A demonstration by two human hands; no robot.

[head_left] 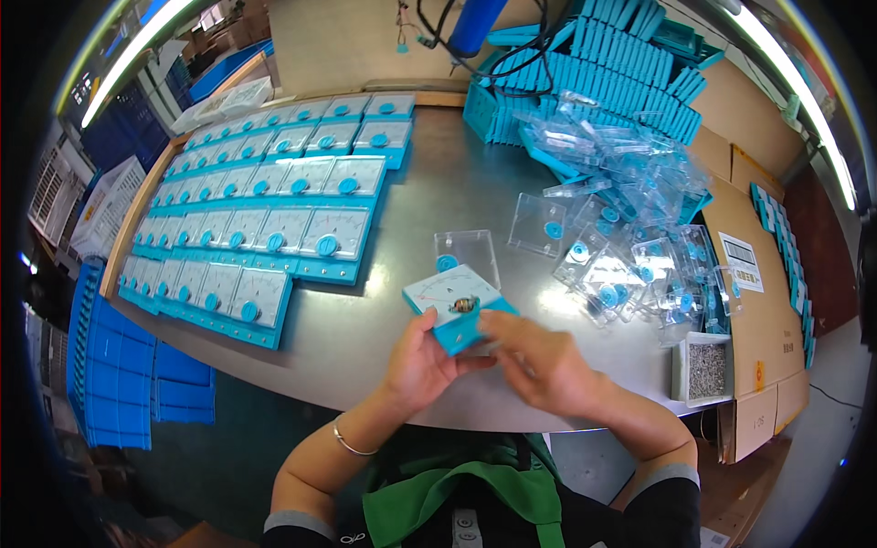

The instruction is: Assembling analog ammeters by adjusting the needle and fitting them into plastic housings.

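Note:
My left hand (422,367) grips an analog panel meter (437,294) by its near left edge. The meter has a teal base and a white dial face, and it is tilted above the table with its coil mechanism (463,305) exposed. At its right edge is my right hand (545,363), fingers bent together and slightly blurred; what they pinch, if anything, is hidden. Just beyond the meter, a clear plastic cover (475,248) with a teal round knob lies on the table. Another clear cover (537,224) rests farther right.
Rows of covered teal meters (265,224) fill the table's left side. A heap of clear covers (630,247) and stacked teal bases (612,68) occupy the right. A small tray of metal screws or pins (705,368) stands near the right edge, beside a cardboard box (763,320).

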